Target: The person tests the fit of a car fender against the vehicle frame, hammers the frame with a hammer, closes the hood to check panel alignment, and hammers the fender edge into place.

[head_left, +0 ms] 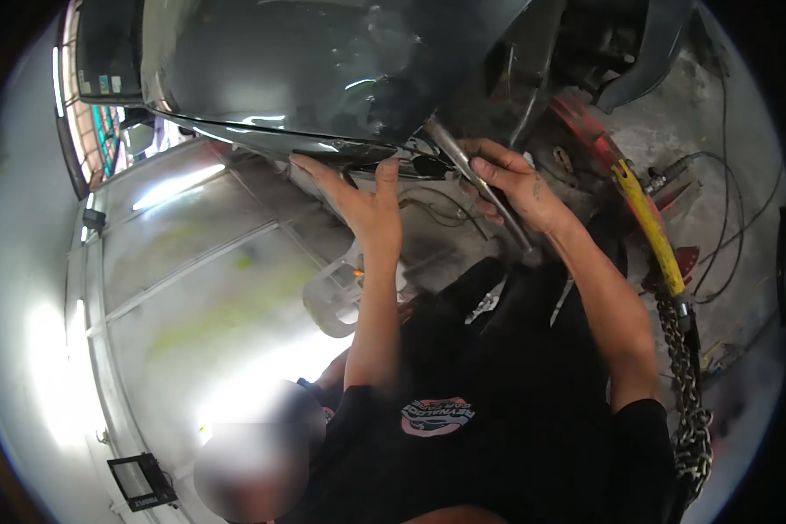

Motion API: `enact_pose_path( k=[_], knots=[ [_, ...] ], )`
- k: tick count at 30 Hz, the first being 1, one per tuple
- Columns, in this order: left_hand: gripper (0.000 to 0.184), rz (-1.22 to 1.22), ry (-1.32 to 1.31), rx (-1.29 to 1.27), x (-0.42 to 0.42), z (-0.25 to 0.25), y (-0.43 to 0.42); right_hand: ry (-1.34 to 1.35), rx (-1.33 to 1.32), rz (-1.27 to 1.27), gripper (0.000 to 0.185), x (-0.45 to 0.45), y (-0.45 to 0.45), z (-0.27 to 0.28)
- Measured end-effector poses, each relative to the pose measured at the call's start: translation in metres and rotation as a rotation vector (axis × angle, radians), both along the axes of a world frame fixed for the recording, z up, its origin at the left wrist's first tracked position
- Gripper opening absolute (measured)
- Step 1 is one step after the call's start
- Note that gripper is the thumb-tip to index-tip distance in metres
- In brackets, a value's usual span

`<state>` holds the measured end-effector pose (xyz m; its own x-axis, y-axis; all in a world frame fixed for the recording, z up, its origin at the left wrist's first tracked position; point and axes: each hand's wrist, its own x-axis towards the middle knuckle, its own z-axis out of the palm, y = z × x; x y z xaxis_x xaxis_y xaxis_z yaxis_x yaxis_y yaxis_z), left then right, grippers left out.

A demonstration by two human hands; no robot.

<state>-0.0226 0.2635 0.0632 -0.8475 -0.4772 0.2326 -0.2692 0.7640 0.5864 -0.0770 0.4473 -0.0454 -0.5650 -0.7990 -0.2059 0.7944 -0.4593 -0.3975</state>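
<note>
A dark grey car body panel (279,65) with dents and scuffs fills the top of the view. My left hand (371,201) has its fingers stretched out and thumb apart, with the fingertips at the panel's lower edge. My right hand (520,188) is wrapped round a grey metal bar (452,147). The bar slants from the panel's edge down toward my lap; whether its upper end touches the panel I cannot tell. Behind the panel's end, dark inner parts of the car (528,79) show.
To the right stand a red and yellow metal arm (648,223) and a hanging chain (692,419). A cable (727,201) loops across the grey floor. Another person (258,454) is at the lower left, near a floodlight (140,482). A dark plastic-looking piece (651,61) is at top right.
</note>
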Motion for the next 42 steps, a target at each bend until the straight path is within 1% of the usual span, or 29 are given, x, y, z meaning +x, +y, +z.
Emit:
enact_pose_path(
  k=[2, 3, 4, 6, 7, 9, 14, 16, 17, 19, 20, 22, 23, 24, 27, 29, 30, 32, 33, 35, 37, 39, 40, 42],
  knots=[
    [0.129, 0.028, -0.007, -0.005, -0.001, 0.002, 0.006, 0.113, 0.029, 0.04, 0.052, 0.001, -0.009, -0.011],
    [0.129, 0.027, -0.01, -0.031, 0.0, 0.002, 0.008, 0.093, 0.065, 0.044, 0.051, 0.001, -0.012, -0.012],
    [0.128, 0.028, 0.004, -0.01, -0.002, 0.001, 0.01, 0.095, 0.042, 0.037, 0.051, -0.003, -0.012, -0.01],
    [0.128, 0.031, 0.019, -0.007, -0.006, -0.002, 0.011, -0.035, 0.029, 0.052, 0.052, -0.011, -0.014, -0.007],
    [0.127, 0.02, 0.047, -0.008, -0.007, -0.003, 0.011, -0.035, 0.01, 0.052, 0.052, -0.013, -0.018, -0.01],
    [0.126, 0.008, 0.064, -0.026, -0.008, -0.006, 0.011, 0.148, -0.075, 0.092, 0.052, -0.013, -0.026, -0.015],
    [0.124, -0.036, 0.099, -0.04, -0.01, -0.009, 0.011, 0.21, -0.127, 0.117, 0.05, -0.027, -0.028, -0.023],
    [0.124, -0.029, 0.106, -0.058, -0.01, -0.011, 0.009, 0.106, -0.034, 0.12, 0.045, -0.024, -0.028, -0.022],
    [0.123, -0.025, 0.111, -0.069, -0.009, -0.012, 0.009, 0.108, -0.038, 0.122, 0.045, -0.02, -0.032, -0.025],
    [0.123, -0.03, 0.106, -0.088, -0.007, -0.013, 0.003, -0.048, -0.01, 0.143, 0.044, -0.012, -0.042, -0.032],
    [0.123, -0.039, 0.097, -0.098, -0.007, -0.013, 0.003, -0.046, -0.013, 0.143, 0.044, -0.009, -0.043, -0.03],
    [0.122, -0.019, 0.091, -0.127, -0.009, -0.016, 0.005, 0.155, -0.116, 0.158, 0.044, -0.001, -0.046, -0.025],
    [0.122, 0.01, 0.081, -0.15, -0.007, -0.015, 0.01, 0.201, -0.06, 0.181, 0.045, -0.008, -0.043, -0.025],
    [0.122, 0.007, 0.091, -0.151, -0.011, -0.015, 0.013, 0.211, -0.059, 0.178, 0.045, -0.012, -0.046, -0.027],
    [0.121, 0.016, 0.08, -0.102, -0.009, -0.01, 0.018, 0.149, -0.02, 0.105, 0.048, -0.008, -0.051, -0.032],
    [0.124, 0.001, 0.082, -0.031, -0.008, -0.011, 0.014, -0.07, -0.086, 0.143, 0.052, -0.008, -0.05, -0.037],
    [0.124, 0.0, 0.083, -0.033, -0.007, -0.013, 0.013, -0.069, -0.088, 0.142, 0.052, -0.005, -0.051, -0.033],
    [0.124, -0.026, 0.077, -0.005, -0.005, -0.013, 0.009, 0.139, -0.077, 0.147, 0.049, 0.004, -0.056, -0.018],
    [0.124, -0.018, 0.066, -0.005, 0.001, -0.01, 0.014, 0.155, -0.162, 0.127, 0.049, -0.004, -0.053, -0.021],
    [0.125, 0.01, 0.087, 0.055, -0.009, -0.009, 0.017, 0.147, -0.136, 0.132, 0.048, -0.013, -0.052, -0.028],
    [0.125, 0.023, 0.081, 0.038, -0.003, -0.009, 0.015, 0.104, -0.113, 0.168, 0.048, -0.001, -0.05, -0.022],
    [0.125, 0.013, 0.095, 0.027, -0.007, -0.013, 0.011, -0.028, -0.12, 0.123, 0.048, 0.0, -0.053, -0.014],
    [0.125, 0.011, 0.105, 0.005, -0.006, -0.015, 0.01, -0.027, -0.121, 0.126, 0.048, -0.001, -0.055, -0.015],
    [0.124, 0.007, 0.102, -0.014, -0.002, -0.016, 0.01, 0.143, -0.141, 0.165, 0.047, -0.003, -0.058, -0.016]
  ],
)
